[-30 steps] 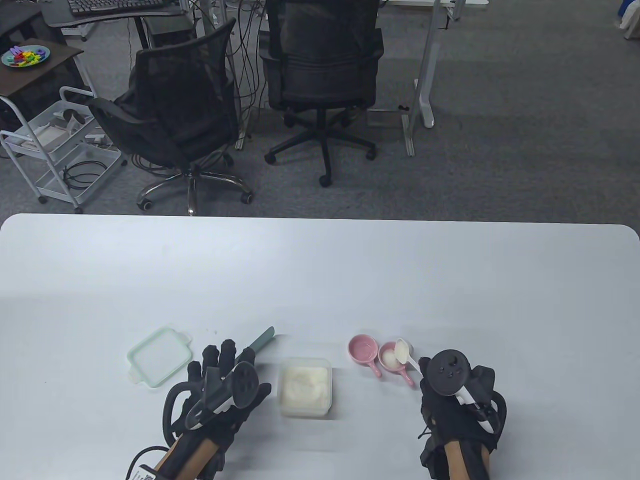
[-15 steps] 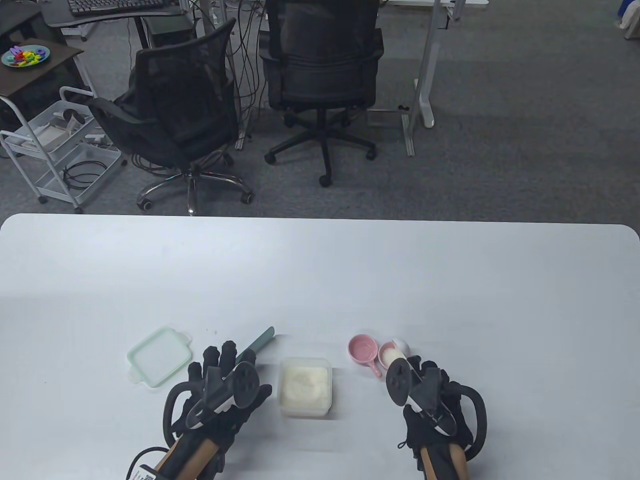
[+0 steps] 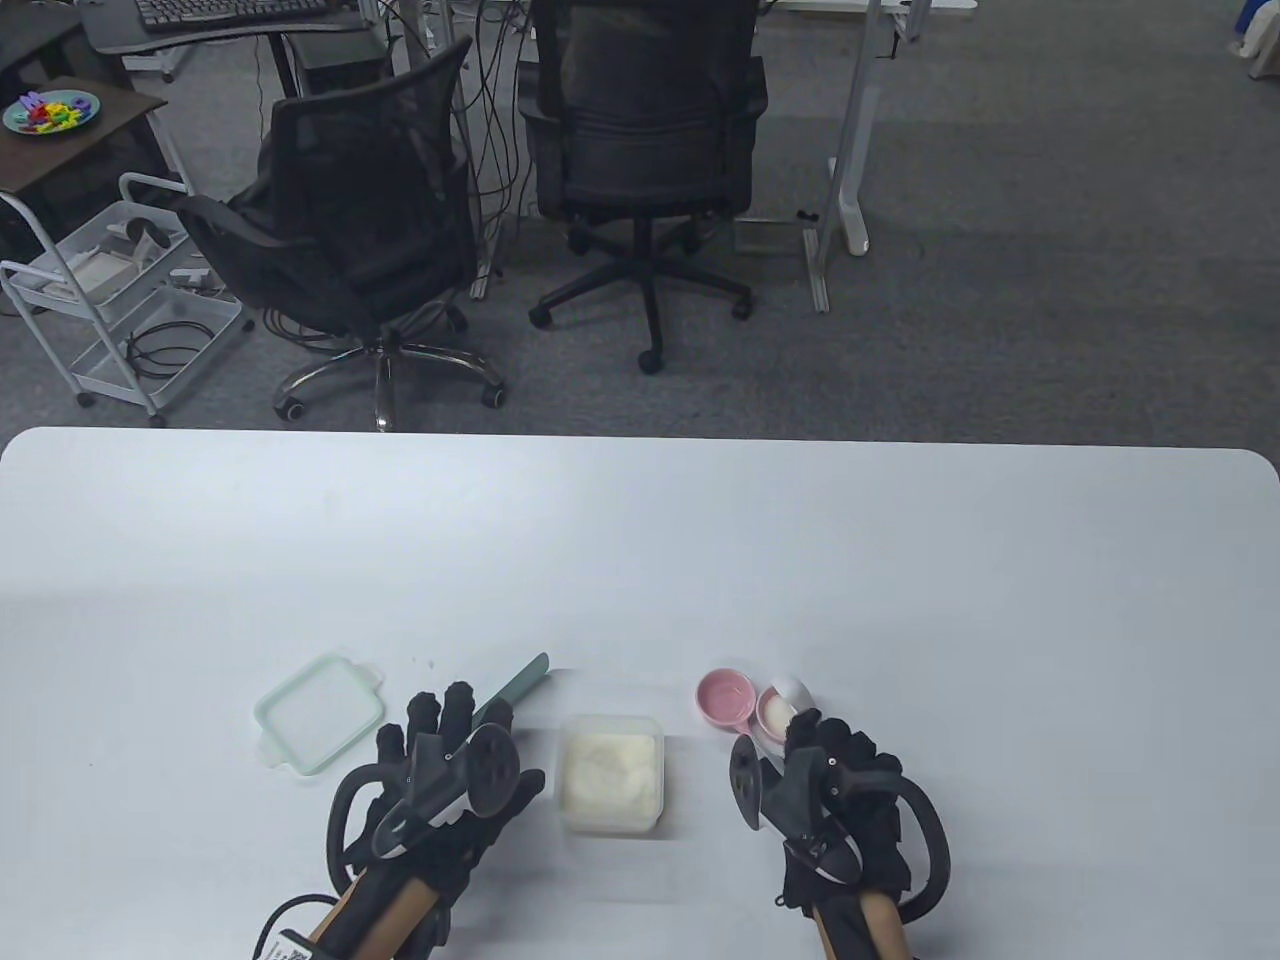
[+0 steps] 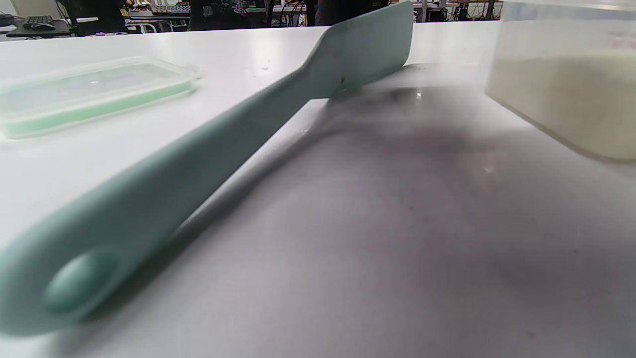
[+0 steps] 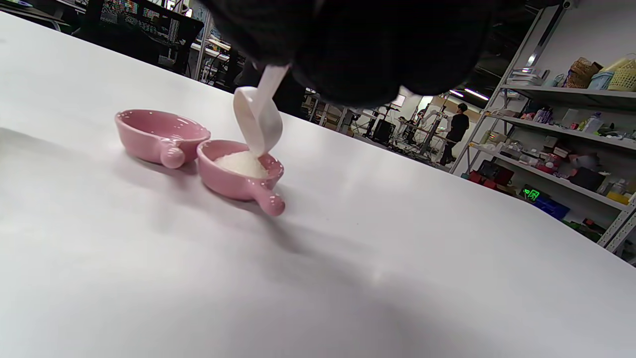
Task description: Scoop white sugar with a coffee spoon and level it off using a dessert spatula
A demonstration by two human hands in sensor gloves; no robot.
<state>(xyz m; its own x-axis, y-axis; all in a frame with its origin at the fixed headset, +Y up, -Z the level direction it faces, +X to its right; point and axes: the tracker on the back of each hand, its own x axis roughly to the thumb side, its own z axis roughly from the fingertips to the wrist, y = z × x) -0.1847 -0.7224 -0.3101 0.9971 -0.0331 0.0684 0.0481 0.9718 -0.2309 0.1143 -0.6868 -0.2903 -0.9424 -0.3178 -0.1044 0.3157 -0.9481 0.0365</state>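
A clear tub of white sugar (image 3: 610, 770) stands between my hands. My right hand (image 3: 805, 730) grips the handle of the white coffee spoon (image 5: 258, 119) and holds its bowl tipped steeply down over a small pink dish (image 5: 241, 171) that has a heap of sugar in it. My left hand (image 3: 445, 735) lies with its fingers stretched over the handle of the teal dessert spatula (image 3: 525, 680), which lies flat on the table (image 4: 298, 99). The left wrist view shows no fingers.
A second, empty pink dish (image 3: 727, 697) touches the filled one on its left. The tub's green-rimmed lid (image 3: 320, 710) lies left of my left hand. The tub wall (image 4: 566, 89) is close to the right of the spatula blade. Office chairs stand beyond the table's far edge.
My right hand has rolled over to the left and moved closer to the pink dish, tipping the spoon from level to bowl-down over it. The left hand and the spatula have not moved.
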